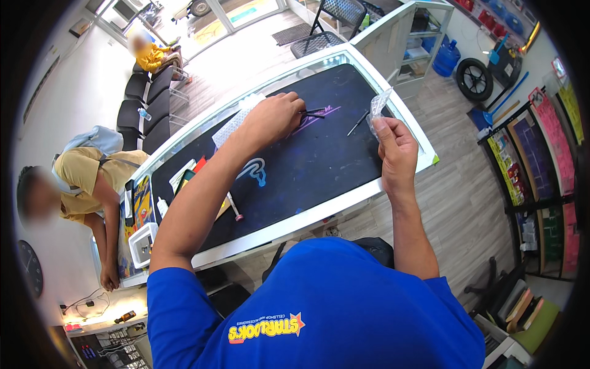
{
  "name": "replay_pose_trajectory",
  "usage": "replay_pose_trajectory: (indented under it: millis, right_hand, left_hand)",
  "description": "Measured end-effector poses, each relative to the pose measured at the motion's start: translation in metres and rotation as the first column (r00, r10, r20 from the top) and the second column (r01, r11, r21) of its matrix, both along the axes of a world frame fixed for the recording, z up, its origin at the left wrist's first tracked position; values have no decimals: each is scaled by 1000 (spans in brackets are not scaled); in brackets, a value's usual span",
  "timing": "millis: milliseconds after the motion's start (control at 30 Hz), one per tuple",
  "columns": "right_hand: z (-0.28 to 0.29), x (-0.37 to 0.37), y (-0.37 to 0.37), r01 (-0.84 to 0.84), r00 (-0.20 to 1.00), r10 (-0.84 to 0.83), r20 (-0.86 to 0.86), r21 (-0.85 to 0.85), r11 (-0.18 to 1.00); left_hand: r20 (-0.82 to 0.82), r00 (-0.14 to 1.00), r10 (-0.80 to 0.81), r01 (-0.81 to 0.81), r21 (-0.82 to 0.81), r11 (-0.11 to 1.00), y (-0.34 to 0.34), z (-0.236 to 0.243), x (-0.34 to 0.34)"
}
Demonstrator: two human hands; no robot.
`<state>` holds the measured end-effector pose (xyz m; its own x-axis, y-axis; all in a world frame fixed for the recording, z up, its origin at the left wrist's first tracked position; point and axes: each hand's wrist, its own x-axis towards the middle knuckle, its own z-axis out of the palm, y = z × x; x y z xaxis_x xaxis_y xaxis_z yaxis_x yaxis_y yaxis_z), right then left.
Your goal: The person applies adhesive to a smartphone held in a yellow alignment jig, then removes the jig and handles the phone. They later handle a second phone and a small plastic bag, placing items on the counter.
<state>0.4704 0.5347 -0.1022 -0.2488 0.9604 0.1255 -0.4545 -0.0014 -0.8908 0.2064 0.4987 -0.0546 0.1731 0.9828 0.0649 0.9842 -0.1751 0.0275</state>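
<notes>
My left hand (273,118) is over the far middle of the black work mat (307,169), its fingers curled down. Thin black pieces (316,114) stick out from under the fingertips; their kind is hard to make out. A white bubbly sheet (232,129) lies beside that wrist. Raised above the mat's right end, my right hand (396,150) pinches a crumpled clear plastic bag (380,106) between thumb and fingers. Near the bag, a slim dark screwdriver-like tool (357,123) rests on the mat.
A white-framed glass counter (424,144) carries the mat. Left of my forearm are a small white bottle (162,206), a pink-ended stick (236,208) and a white box (144,245). One person (86,178) leans at the counter's left end; another (153,55) sits on black chairs.
</notes>
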Motion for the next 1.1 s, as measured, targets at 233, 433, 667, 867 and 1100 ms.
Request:
replay_pose_trajectory:
  millis: [233, 433, 667, 867, 1100]
  right_hand:
    - [2, 5, 0, -18, 1000, 18, 22, -12, 1000]
    - [4, 6, 3, -20, 1000, 20, -9, -40, 999]
    - [2, 7, 5, 3, 1000, -4, -20, -34, 999]
    - [-3, 2, 6, 51, 999, -51, 0, -39, 998]
    - [-4, 3, 8, 41, 999, -40, 14, -28, 999]
  left_hand:
    - [-3, 998, 58, -57, 50, 997, -3, -5, 11]
    - [369, 906, 206, -228, 16, 974, 11, -4, 56]
    - [259, 957, 129, -141, 29, 990, 27, -10, 102]
    - [208, 972, 106, -119, 53, 991, 30, -15, 107]
    - [194, 980, 47, -48, 4, 999, 39, -17, 105]
